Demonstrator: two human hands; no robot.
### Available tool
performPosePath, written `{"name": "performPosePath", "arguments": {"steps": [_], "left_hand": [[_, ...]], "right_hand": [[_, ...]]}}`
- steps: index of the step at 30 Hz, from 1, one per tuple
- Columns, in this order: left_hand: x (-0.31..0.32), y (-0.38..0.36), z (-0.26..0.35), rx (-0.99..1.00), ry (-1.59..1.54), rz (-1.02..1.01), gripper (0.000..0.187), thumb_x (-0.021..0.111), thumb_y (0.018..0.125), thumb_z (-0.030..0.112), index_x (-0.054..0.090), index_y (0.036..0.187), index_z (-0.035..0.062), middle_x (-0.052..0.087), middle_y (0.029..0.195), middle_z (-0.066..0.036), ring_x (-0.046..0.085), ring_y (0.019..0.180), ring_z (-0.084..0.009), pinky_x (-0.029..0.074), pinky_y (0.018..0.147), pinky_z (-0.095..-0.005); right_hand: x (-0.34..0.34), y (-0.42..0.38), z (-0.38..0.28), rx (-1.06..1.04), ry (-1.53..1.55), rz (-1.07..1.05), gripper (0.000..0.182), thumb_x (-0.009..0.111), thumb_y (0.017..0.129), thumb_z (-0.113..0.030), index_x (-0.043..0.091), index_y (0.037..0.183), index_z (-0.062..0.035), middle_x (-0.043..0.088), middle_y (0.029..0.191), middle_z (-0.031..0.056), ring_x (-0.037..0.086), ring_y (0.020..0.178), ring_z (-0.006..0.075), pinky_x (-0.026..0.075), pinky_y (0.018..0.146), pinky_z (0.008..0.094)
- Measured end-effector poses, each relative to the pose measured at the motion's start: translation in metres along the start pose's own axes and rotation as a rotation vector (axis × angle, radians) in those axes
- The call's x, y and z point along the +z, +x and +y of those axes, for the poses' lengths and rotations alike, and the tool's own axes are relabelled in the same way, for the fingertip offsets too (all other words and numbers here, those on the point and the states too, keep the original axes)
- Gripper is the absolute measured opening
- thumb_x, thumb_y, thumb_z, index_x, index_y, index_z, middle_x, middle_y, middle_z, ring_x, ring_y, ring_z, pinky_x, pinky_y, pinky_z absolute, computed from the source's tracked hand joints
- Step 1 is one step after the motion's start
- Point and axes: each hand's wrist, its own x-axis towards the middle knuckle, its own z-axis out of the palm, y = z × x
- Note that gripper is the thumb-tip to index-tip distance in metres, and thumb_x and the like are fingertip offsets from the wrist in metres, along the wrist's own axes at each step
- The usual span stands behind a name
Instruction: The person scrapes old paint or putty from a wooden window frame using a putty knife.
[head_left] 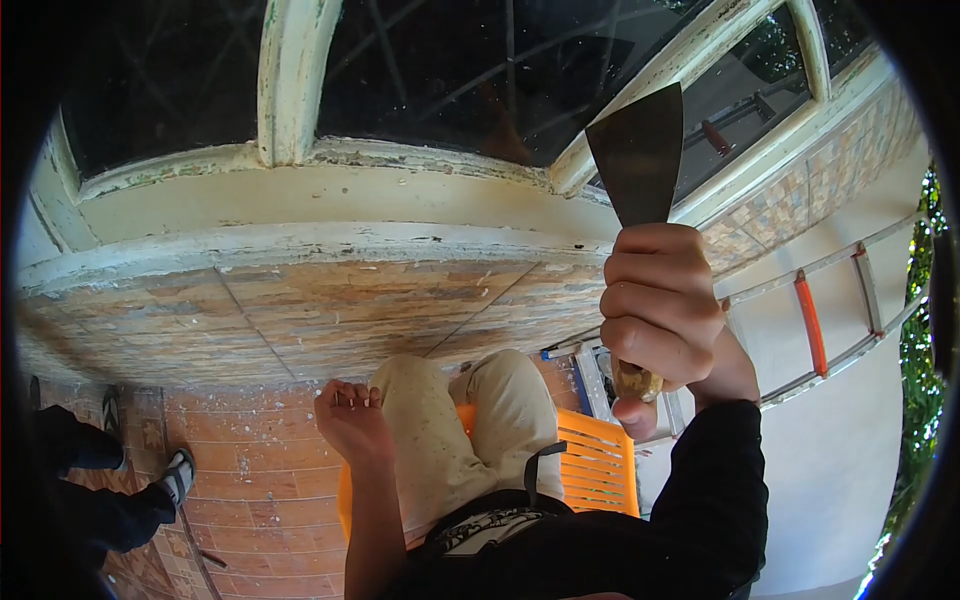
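Note:
My right hand (662, 305) is wrapped round the wooden handle of a putty knife (645, 160), raised in front of the window. Its wide dark metal blade points up and overlaps the glass and the white frame in this view. The butt of the handle shows below my fingers. Low beside my knee, my left hand (355, 420) is turned palm up with its fingers curled in, and nothing shows in it. Ahead is the window frame (290, 90), its white paint worn and chipped, above a pale sill (400, 240) with flaked patches.
I sit on an orange plastic chair (600, 460). Stone-patterned tiles (380, 305) cover the wall below the sill. Paint flakes lie on the reddish floor (250, 450). A ladder (870, 290) is at the right. Another person's legs and sandal (179, 478) are at the left.

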Motion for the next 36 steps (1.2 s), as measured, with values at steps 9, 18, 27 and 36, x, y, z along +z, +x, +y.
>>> {"name": "performPosePath", "arguments": {"steps": [9,18,27,36], "left_hand": [[0.0,0.002,-0.004,-0.011,0.009,0.023,0.009,0.056,0.084,0.016,0.05,0.081,0.0094,0.045,0.072,0.0,0.042,0.064,-0.0144,0.038,0.063,-0.0305],[-0.001,0.003,-0.004,-0.015,0.004,0.042,0.011,0.058,0.084,0.018,0.051,0.078,0.0115,0.045,0.071,0.002,0.042,0.065,-0.0133,0.036,0.065,-0.032],[0.0,0.002,-0.002,-0.007,-0.018,0.027,0.01,0.056,0.084,0.017,0.051,0.081,0.0094,0.045,0.072,0.0,0.041,0.064,-0.0141,0.037,0.062,-0.031],[0.001,0.0,-0.004,-0.005,-0.013,0.045,0.009,0.056,0.084,0.017,0.051,0.082,0.0093,0.046,0.073,0.0,0.043,0.065,-0.0144,0.037,0.063,-0.0312]], "right_hand": [[-0.012,0.004,-0.021,0.144,0.082,-0.118,0.051,0.042,0.09,-0.046,0.043,0.061,-0.0047,0.04,0.051,0.0063,0.043,0.04,0.0215,0.035,0.04,0.033],[0.003,-0.001,-0.02,0.139,0.122,-0.085,0.051,0.042,0.091,-0.045,0.041,0.058,-0.0053,0.039,0.051,0.005,0.042,0.04,0.0202,0.035,0.039,0.0325],[0.014,0.008,-0.009,0.108,0.152,0.005,0.046,0.045,0.085,-0.042,0.039,0.056,-0.0066,0.034,0.049,0.0021,0.034,0.037,0.0172,0.024,0.036,0.0299],[0.01,0.003,-0.011,0.128,0.167,-0.039,0.05,0.044,0.09,-0.043,0.038,0.057,-0.006,0.035,0.049,0.0033,0.036,0.037,0.0175,0.027,0.037,0.0311]]}}
